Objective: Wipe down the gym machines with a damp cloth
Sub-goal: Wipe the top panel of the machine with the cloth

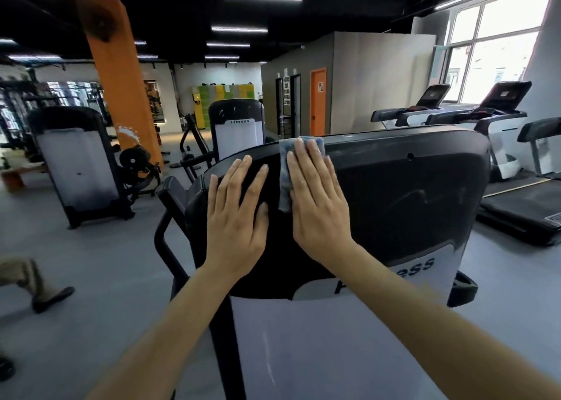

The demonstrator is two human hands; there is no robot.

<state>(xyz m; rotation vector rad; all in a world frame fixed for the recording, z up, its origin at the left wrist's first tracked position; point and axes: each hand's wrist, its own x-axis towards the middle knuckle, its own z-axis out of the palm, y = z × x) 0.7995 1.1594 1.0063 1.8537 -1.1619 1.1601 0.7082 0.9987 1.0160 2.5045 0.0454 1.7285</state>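
A gym machine with a black shroud (pixel 403 193) and a white front panel marked "Fitness" fills the middle of the view. A blue damp cloth (pixel 285 168) lies flat on the upper part of the black shroud, reaching its top edge. My right hand (pixel 318 199) presses on the cloth with straight fingers, covering most of it. My left hand (pixel 236 214) rests flat on the bare black shroud just left of the cloth, fingers spread.
Two similar weight machines (pixel 79 168) (pixel 236 132) stand on the grey floor behind and to the left, beside an orange pillar (pixel 124 89). Treadmills (pixel 498 120) line the right wall under windows. A person's leg and shoe (pixel 39 287) show at the left edge.
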